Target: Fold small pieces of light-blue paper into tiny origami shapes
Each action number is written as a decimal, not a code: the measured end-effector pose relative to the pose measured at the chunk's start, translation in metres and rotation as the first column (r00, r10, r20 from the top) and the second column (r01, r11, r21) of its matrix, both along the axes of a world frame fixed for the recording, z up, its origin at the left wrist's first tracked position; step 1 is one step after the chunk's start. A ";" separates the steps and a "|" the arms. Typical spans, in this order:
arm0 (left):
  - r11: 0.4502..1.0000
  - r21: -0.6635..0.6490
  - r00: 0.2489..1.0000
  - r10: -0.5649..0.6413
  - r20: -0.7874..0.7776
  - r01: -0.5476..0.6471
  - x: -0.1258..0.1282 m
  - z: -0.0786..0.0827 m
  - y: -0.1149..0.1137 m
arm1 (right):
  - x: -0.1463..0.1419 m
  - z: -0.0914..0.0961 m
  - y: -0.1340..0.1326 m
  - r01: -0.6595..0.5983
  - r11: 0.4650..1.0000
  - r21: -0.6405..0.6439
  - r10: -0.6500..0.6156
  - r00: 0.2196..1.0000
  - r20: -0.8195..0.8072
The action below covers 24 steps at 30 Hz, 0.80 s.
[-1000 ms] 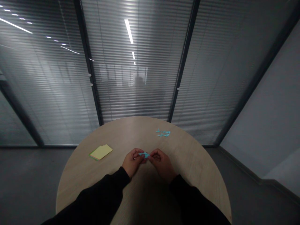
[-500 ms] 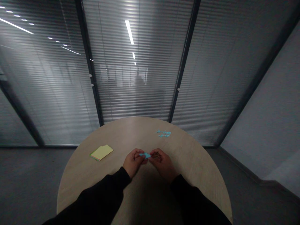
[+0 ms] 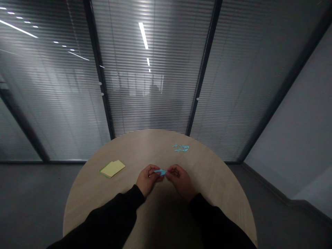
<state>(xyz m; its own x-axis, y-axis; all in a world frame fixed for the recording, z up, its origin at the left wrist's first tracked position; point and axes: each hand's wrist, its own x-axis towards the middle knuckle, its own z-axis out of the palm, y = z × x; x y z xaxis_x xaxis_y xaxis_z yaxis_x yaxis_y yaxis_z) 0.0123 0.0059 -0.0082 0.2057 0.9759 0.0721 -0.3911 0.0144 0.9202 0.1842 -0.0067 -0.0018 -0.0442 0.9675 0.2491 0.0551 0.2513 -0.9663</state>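
A small folded piece of blue paper point(image 3: 161, 172) is held between my two hands, over the near middle of the table. My left hand point(image 3: 147, 180) pinches its left side, thumb in front and fingers behind. On the other side, the fingertips of my right hand point(image 3: 181, 180) are closed on its right end. The fingers hide both ends of the paper, so its full shape cannot be made out. Farther off to the right lie several small folded blue paper pieces point(image 3: 181, 148), close together in two rough rows.
The round wooden table point(image 3: 145, 145) has a curved edge. On its left lies a stack of paper sheets point(image 3: 113, 168), yellow on top with a green edge showing below. Beyond the table stands a glass partition with blinds point(image 3: 150, 114); a pale wall point(image 3: 298, 138) rises at right.
The blue paper between my fingers has shifted slightly and looks narrower in outline. My hands have barely moved; the stack and the other blue pieces lie as before.
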 end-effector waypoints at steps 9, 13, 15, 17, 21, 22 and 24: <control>0.998 -0.058 0.999 -0.037 0.037 0.039 -0.001 0.003 -0.001 | -0.001 0.003 -0.002 0.079 0.995 0.069 -0.087 0.987 0.135; 0.998 -0.055 0.999 -0.025 0.022 0.026 0.000 0.003 -0.002 | -0.001 -0.002 0.000 0.052 0.996 0.071 -0.060 0.991 0.118; 0.999 -0.049 1.000 -0.024 0.013 0.025 0.000 0.002 -0.002 | -0.002 -0.004 0.000 0.040 0.997 0.062 -0.046 0.995 0.092; 0.999 -0.035 0.999 -0.032 0.003 0.032 0.000 0.002 -0.002 | -0.004 -0.003 -0.001 0.022 0.999 0.029 -0.023 0.998 0.051; 0.998 -0.013 0.997 -0.062 -0.054 0.061 0.000 0.004 -0.004 | -0.007 0.005 -0.006 -0.079 0.990 -0.117 0.066 0.992 -0.107; 0.998 -0.011 0.994 -0.067 -0.081 0.066 0.000 0.005 -0.005 | -0.007 0.007 -0.007 -0.080 0.986 -0.144 0.063 0.990 -0.123; 0.997 -0.014 0.989 -0.073 -0.130 0.072 -0.001 0.006 -0.006 | -0.008 0.010 -0.009 -0.060 0.981 -0.182 0.037 0.991 -0.126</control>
<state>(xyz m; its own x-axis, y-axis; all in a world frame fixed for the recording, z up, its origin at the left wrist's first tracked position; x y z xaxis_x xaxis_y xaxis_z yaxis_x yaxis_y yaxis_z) 0.0115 0.0000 -0.0019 0.2830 0.9586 0.0308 -0.2650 0.0473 0.9631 0.1764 -0.0157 0.0079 -0.0729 0.9947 0.0722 -0.0737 0.0668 -0.9950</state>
